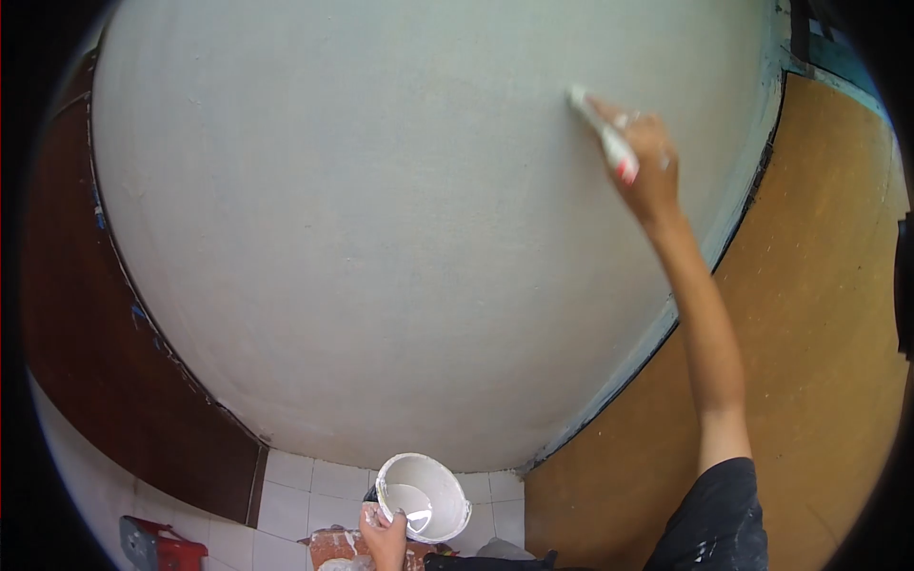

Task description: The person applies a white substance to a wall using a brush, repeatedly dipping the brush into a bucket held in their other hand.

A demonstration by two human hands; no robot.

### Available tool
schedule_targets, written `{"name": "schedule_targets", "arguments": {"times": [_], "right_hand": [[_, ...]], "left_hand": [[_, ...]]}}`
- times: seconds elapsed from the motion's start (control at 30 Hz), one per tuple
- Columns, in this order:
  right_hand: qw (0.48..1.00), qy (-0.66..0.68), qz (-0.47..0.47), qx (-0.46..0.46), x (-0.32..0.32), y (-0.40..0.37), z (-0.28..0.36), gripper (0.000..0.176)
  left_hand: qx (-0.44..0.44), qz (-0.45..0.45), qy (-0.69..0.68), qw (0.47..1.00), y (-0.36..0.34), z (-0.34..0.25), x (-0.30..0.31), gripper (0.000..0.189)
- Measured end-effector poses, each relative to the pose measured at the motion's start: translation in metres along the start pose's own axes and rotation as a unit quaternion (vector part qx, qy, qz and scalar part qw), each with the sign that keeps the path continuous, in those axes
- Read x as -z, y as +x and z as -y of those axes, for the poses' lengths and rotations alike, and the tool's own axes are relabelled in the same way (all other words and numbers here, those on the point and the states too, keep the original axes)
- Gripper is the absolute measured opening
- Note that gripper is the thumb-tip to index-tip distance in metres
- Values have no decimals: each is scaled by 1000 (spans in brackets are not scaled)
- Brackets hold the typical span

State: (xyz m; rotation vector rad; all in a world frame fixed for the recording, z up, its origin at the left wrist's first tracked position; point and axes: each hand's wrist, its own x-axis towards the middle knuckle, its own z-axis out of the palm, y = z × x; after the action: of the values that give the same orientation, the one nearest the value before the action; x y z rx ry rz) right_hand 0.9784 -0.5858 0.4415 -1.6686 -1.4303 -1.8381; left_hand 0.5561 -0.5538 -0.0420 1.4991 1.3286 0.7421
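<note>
My right hand (651, 157) is closed round the handle of a paintbrush (619, 152), high on the right part of a pale wall (381, 209). The brush's whitened tip is at the wall surface, pointing up and left. Low in the view, my left hand (385, 539) grips the rim of a white bucket (465, 504), thumb over the edge. White paint lies in the bottom of the bucket, which is tilted so that I look into it. White smears mark the fingers of both hands.
A dark brown panel (105, 314) borders the wall at left, a tan wooden panel (790, 362) at right. Below are white floor tiles (284, 509), a red and grey object (167, 547) at lower left, and a paint-spattered reddish surface (333, 544) beside the bucket.
</note>
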Motion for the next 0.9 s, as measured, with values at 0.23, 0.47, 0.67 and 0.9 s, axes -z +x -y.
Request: {"name": "schedule_targets", "arguments": {"times": [0.23, 0.47, 0.67, 0.9], "right_hand": [[965, 178, 191, 23, -12, -208, 129, 55], [986, 110, 126, 28, 7, -79, 38, 48], [1000, 11, 9, -9, 9, -27, -11, 60], [963, 165, 213, -24, 7, -226, 119, 49]], "left_hand": [[-43, 3, 7, 999, -3, -14, 2, 43], [-15, 33, -44, 998, 9, 0, 0, 41], [-16, 34, -38, 999, 19, 24, 0, 46], [-9, 78, -12, 997, 13, -6, 9, 53]]}}
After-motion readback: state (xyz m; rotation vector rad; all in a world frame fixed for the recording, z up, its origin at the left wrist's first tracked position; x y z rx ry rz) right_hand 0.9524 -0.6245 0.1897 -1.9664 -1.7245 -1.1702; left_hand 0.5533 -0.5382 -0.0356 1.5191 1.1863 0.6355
